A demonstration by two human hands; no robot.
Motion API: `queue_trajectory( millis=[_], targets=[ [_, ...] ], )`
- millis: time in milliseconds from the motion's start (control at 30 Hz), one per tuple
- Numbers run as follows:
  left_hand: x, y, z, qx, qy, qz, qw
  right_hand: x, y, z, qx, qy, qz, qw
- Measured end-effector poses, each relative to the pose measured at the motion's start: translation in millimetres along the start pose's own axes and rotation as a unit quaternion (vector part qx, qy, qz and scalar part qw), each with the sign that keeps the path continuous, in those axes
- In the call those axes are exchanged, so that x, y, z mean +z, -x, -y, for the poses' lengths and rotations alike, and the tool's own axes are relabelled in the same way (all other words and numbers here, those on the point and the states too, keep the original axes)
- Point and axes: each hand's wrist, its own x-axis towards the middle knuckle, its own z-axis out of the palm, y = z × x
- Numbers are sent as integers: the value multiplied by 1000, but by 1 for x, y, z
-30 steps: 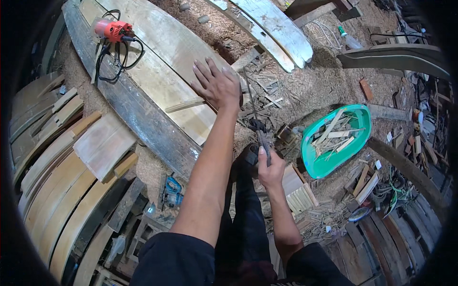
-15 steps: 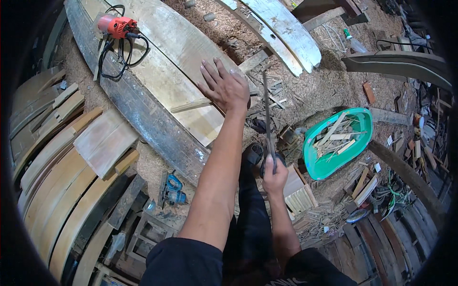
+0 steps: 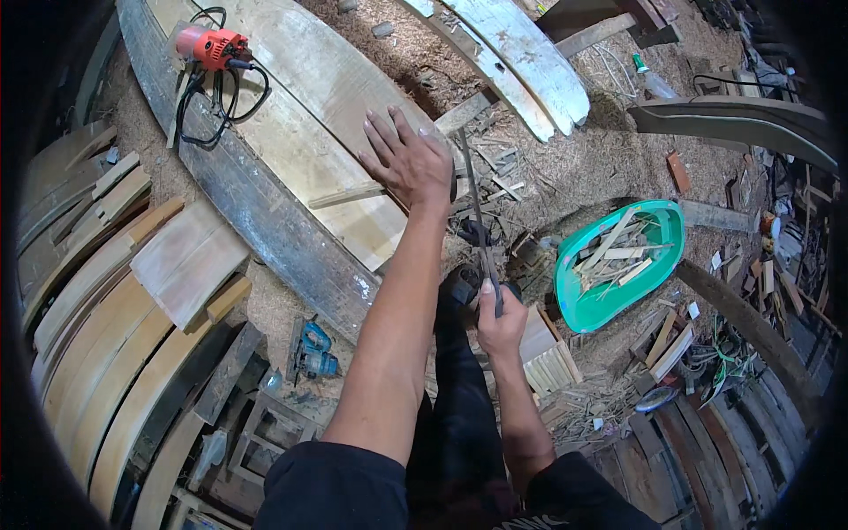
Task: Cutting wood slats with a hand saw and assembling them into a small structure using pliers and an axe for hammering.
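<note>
Your right hand (image 3: pixel 502 330) is clenched round the mostly hidden handle (image 3: pixel 498 302) of a long, thin dark blade (image 3: pixel 476 203), pointing forward alongside the pale plank (image 3: pixel 340 93), where your left hand (image 3: pixel 417 168), fingers spread, covers part of a wooden strip (image 3: pixel 344 195), with scrap-strewn floor (image 3: pixel 549 194) open between blade and green tub (image 3: pixel 590 311).

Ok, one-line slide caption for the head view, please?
Left hand spread over pale boards, right hand gripping a long thin tool, green tub of wood scraps nearby.
</note>
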Motion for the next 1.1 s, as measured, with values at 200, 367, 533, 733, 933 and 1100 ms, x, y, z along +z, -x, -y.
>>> queue_trajectory(
  millis=[200, 367, 533, 733, 933, 1100],
  targets=[
    [2, 1, -6, 0, 15, -4, 1000, -4, -13, -7, 37, -1, -18, 999],
    [3, -2, 4, 2, 3, -15, 1000, 3, 2, 4, -9, 11, -5, 1000],
    [2, 3, -3, 3, 9, -2, 1000, 9, -45, 13, -26, 18, -3, 999],
    [2, 0, 1, 5, -9, -10, 1000, 5, -19, 6, -41, 44, -7, 998],
    [-2, 0, 2, -2, 6, 0, 1000, 7, -11, -1, -27, -4, -7, 1000],
    [7, -1, -3, -3, 12, -8, 1000, 5, -53, 15, 11, 31, 30, 999]
  ],
)
